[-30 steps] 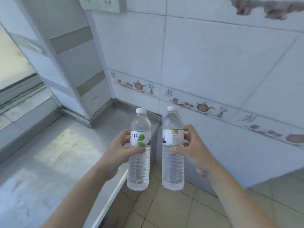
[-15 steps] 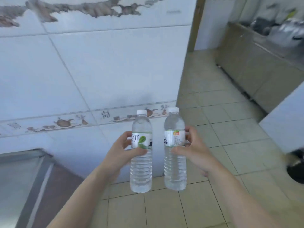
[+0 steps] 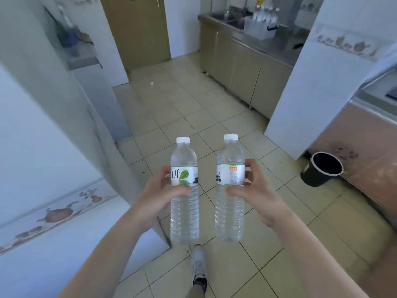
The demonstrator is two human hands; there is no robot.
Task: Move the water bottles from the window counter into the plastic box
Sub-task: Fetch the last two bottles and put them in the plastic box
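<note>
The left hand (image 3: 159, 195) grips one water bottle (image 3: 184, 190) at its label, fingers and thumb curled round it, the bottle upright. The right hand (image 3: 257, 194) holds a second water bottle (image 3: 230, 188) the same way, just beside the first and not touching it. Both bottles hang over the tiled floor (image 3: 182, 108). Far ahead of the hands, a clear plastic box (image 3: 260, 29) with bottles in it stands on the steel table (image 3: 279, 45). A black bucket (image 3: 321, 169) sits on the floor to the right of the right hand.
</note>
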